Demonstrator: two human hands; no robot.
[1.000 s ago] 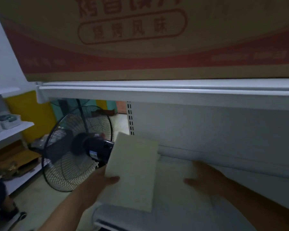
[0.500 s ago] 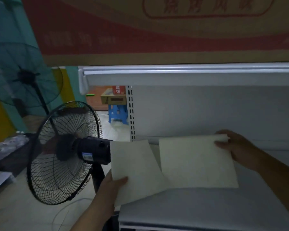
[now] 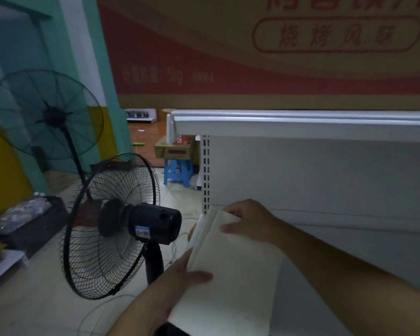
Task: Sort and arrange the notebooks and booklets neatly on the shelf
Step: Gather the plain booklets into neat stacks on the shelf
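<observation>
Two pale booklets (image 3: pixel 233 275) are held together as a leaning pair just below and right of the slotted upright (image 3: pixel 206 173) at the shelf's left end. The rear one shows only as a thin strip along the left edge. The left hand (image 3: pixel 177 284) clamps their lower left side, with its thumb across the front cover. The right hand (image 3: pixel 250 221) is curled over the top corner nearest the upright, thumb in front and fingers hidden behind.

The lower edge of the booklets runs out of view, so I cannot tell whether it rests on the shelf board (image 3: pixel 301 301). That board extends right of the upright as a flat grey surface under the right forearm, backed by the white back panel (image 3: pixel 325 178).

Above the upright, the front lip of the upper shelf (image 3: pixel 301 124) juts forward, well above the booklets. It carries a big carton (image 3: pixel 228 57) whose red print is blurred.

Left of the upright, a black pedestal fan (image 3: pixel 112 224) stands close, with its motor housing near the booklets' left edge but apart from them. Farther left is a larger fan (image 3: pixel 46 115), dim against the wall. Beyond the upright, a blue stool (image 3: pixel 178 170) bears a cardboard box (image 3: pixel 175 150), partly hidden by the upper shelf's end
</observation>
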